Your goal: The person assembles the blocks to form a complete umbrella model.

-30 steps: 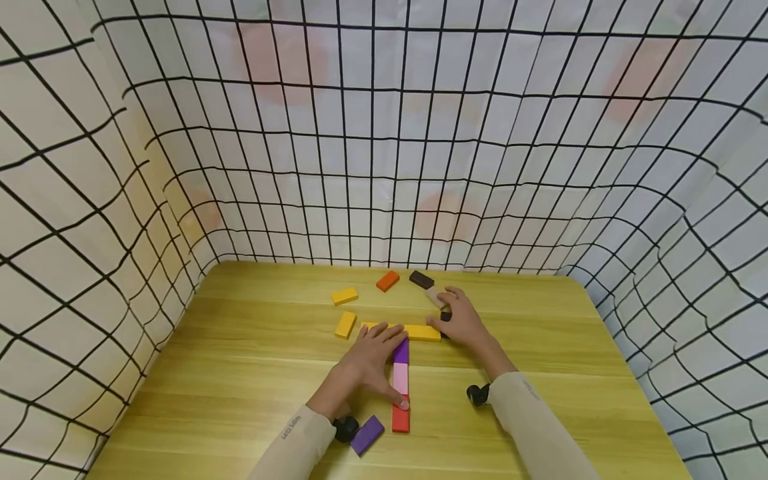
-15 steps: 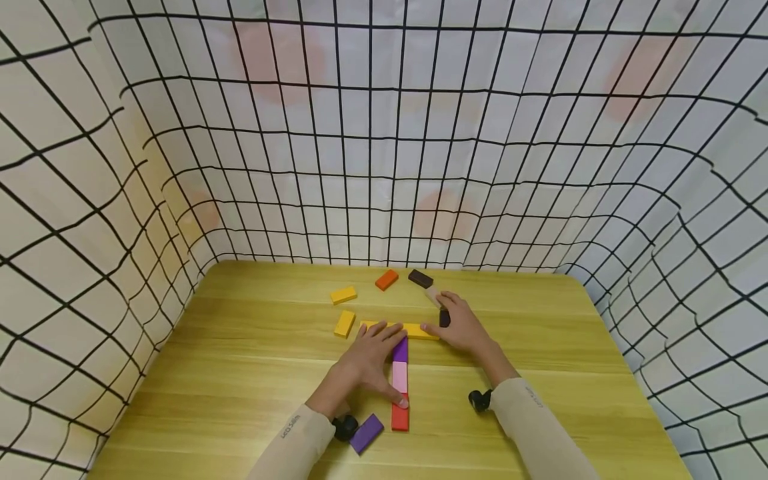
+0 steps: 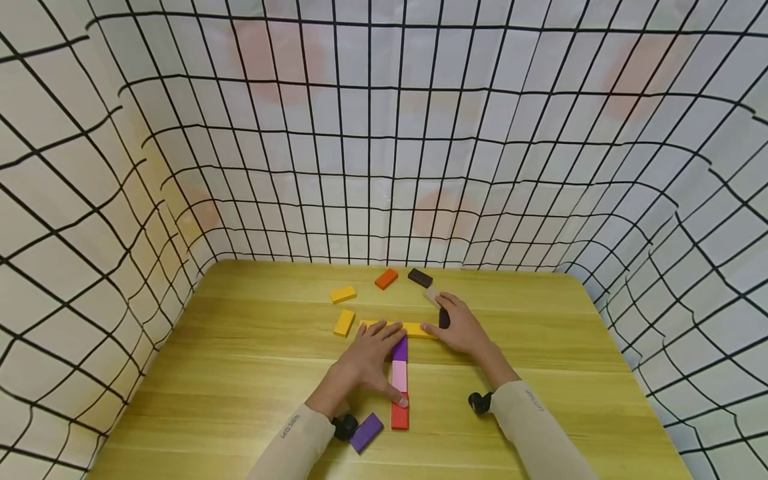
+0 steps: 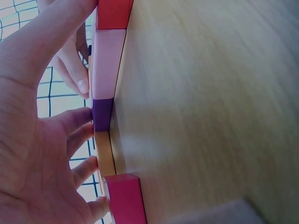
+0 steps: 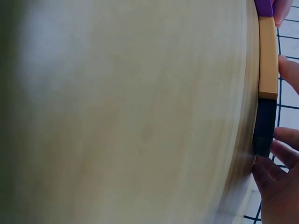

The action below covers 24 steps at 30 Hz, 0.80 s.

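Observation:
Flat blocks lie end to end in a T shape: a yellow row (image 3: 415,330) across the top, then purple (image 3: 400,349), pink (image 3: 399,375) and red (image 3: 399,419) blocks running toward the body. My left hand (image 3: 369,363) is spread over them, thumb on the red block and fingertips at the yellow row and purple block. A magenta block (image 4: 125,198) shows below that hand in the left wrist view; the hand hides it from the head view. My right hand (image 3: 463,328) rests its thumb on the yellow row, its other fingers touching a black block (image 5: 265,123) at the row's right end.
Loose blocks lie around: two yellow ones (image 3: 343,294), an orange one (image 3: 387,279), a dark brown one (image 3: 420,278), a pale one (image 3: 433,297) and a purple one (image 3: 367,433) by my left wrist. Black-gridded fabric (image 3: 384,200) walls the wooden table (image 3: 240,373).
My right thumb has shifted left from the black block's edge onto the yellow row, and the fingers have lowered slightly. The left hand stays in place.

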Each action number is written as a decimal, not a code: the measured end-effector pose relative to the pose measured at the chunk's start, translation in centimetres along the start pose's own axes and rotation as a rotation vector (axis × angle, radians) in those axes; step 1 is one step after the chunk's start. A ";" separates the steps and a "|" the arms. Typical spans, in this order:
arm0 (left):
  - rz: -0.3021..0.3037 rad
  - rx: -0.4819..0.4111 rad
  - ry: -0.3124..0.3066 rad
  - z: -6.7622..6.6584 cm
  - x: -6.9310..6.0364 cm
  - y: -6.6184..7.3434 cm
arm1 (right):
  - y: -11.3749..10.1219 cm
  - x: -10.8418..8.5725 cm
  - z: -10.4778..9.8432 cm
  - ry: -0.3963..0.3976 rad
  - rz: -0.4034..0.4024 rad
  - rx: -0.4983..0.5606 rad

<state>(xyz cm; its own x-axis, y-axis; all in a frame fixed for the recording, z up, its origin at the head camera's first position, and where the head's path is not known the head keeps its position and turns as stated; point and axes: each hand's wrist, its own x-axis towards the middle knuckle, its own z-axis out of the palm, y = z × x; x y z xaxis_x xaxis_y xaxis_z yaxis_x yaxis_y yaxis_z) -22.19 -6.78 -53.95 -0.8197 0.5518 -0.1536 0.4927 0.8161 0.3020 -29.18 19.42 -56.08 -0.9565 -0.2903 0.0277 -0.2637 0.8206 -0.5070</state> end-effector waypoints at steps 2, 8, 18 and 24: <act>0.000 0.001 -0.002 0.0 0.0 0.0 | -0.1 0.0 0.0 0.002 0.003 0.000; -0.002 -0.003 -0.004 -0.1 0.0 -0.1 | -0.1 -0.1 0.1 0.012 0.004 -0.003; 0.001 -0.016 0.000 -0.1 -0.1 0.0 | -0.2 0.1 -0.4 0.024 -0.006 0.022; 0.001 -0.020 0.001 0.0 -0.1 -0.1 | -0.3 1.2 -1.1 0.039 -0.032 0.036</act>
<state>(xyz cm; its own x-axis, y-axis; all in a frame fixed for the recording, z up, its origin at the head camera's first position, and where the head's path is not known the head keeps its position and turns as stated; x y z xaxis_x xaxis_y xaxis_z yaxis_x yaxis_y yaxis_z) -22.17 -6.88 -53.94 -0.8193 0.5527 -0.1526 0.4879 0.8118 0.3208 -30.39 19.40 -54.97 -0.9520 -0.2961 0.0776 -0.2903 0.7930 -0.5356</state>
